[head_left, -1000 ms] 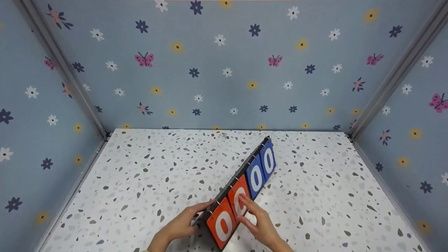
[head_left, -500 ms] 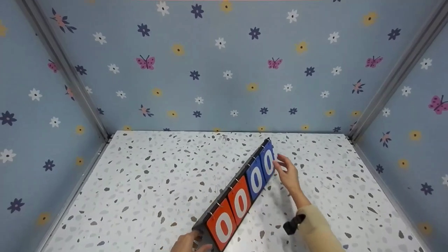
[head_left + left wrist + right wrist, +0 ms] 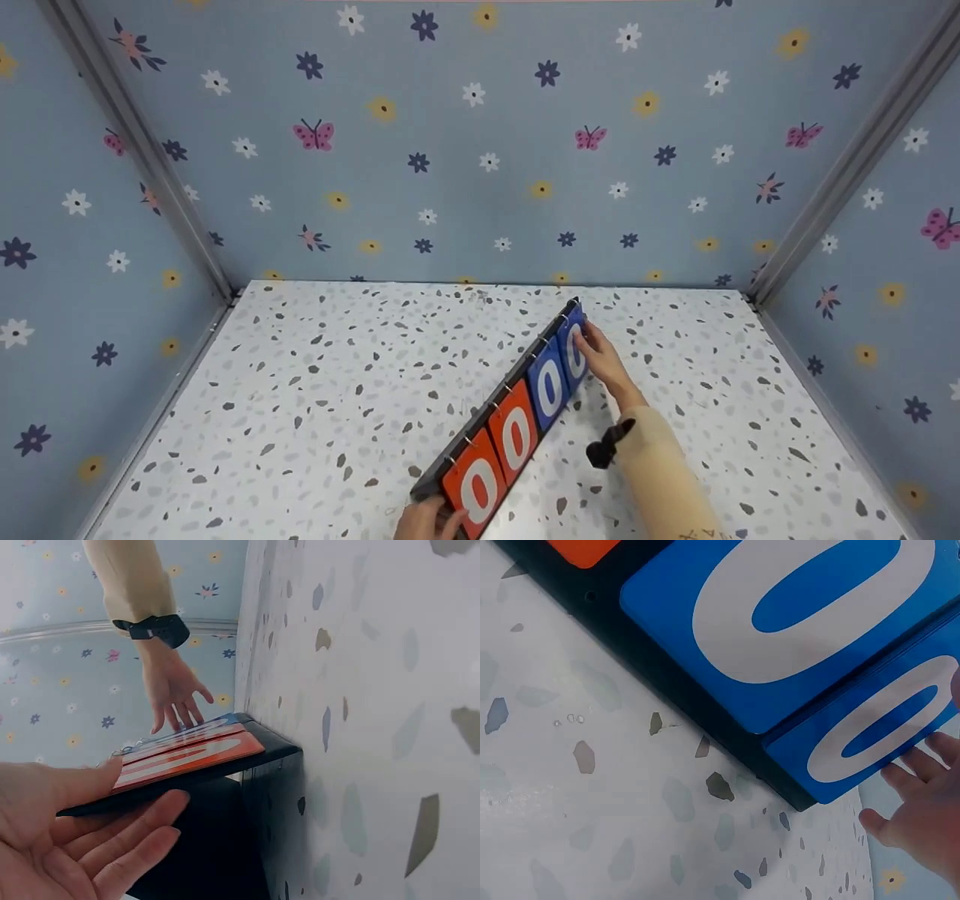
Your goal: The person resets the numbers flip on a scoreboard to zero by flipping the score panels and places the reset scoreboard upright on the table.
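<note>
A flip scoreboard point(image 3: 517, 442) stands slantwise on the table, with ringed red and blue cards that all read 0. At its near end, my left hand point(image 3: 426, 520) pinches the side edge. In the left wrist view, the thumb lies on the front by the red card point(image 3: 202, 757), and the other fingers are behind the black back panel. My right hand point(image 3: 606, 369) is at the far end, fingers spread and loosely straight beside the outer blue card point(image 3: 574, 349). In the right wrist view, its fingertips point(image 3: 897, 774) are right at that card's edge.
The white speckled table point(image 3: 337, 360) is bordered by blue flowered walls point(image 3: 480, 135) at the back and both sides. Grey metal posts point(image 3: 142, 150) run up the back corners. A black wrist device point(image 3: 604, 450) hangs at the right sleeve point(image 3: 667, 472).
My right hand has moved from the inner red card to the outer blue card at the far end. My left hand has slid from the top edge down to the near side edge.
</note>
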### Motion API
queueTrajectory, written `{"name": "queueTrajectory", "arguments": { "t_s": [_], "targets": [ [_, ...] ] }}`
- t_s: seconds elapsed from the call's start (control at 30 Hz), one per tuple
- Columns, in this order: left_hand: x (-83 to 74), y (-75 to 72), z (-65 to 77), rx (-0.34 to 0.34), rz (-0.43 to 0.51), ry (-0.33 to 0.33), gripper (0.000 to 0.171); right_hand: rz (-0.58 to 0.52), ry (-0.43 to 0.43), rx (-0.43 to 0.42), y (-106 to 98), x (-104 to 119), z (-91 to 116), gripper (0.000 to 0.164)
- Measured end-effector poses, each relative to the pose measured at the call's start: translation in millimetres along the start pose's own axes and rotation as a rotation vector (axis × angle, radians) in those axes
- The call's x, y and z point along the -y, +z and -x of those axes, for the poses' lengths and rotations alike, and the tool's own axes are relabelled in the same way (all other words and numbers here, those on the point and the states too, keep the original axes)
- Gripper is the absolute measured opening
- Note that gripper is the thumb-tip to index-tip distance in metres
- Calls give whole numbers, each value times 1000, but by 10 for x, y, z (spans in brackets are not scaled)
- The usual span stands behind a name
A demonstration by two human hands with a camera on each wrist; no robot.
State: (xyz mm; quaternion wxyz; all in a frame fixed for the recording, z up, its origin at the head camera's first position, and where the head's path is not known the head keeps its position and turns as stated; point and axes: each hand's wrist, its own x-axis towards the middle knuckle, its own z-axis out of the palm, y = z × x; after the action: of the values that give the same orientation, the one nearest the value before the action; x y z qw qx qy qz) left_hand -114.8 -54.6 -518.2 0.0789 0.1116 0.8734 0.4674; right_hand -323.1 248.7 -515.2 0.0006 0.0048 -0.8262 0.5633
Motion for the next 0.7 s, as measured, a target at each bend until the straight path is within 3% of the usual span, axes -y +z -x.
{"name": "queueTrajectory", "arguments": {
  "t_s": [0.17,0.33,0.53,0.7],
  "targets": [
    [31,-10,3,-74,-45,76,23,15,-53,-43,-44,-41,17,55],
    [78,-80,11,-114,-60,64,23,46,-116,-111,-107,-136,85,51],
    [156,-235,-30,-183,-112,-29,17,97,-125,-226,-199,-186,290,44],
    [246,-382,-123,-257,-90,-119,13,151,-70,-249,-262,-211,503,42]
  ]
}}
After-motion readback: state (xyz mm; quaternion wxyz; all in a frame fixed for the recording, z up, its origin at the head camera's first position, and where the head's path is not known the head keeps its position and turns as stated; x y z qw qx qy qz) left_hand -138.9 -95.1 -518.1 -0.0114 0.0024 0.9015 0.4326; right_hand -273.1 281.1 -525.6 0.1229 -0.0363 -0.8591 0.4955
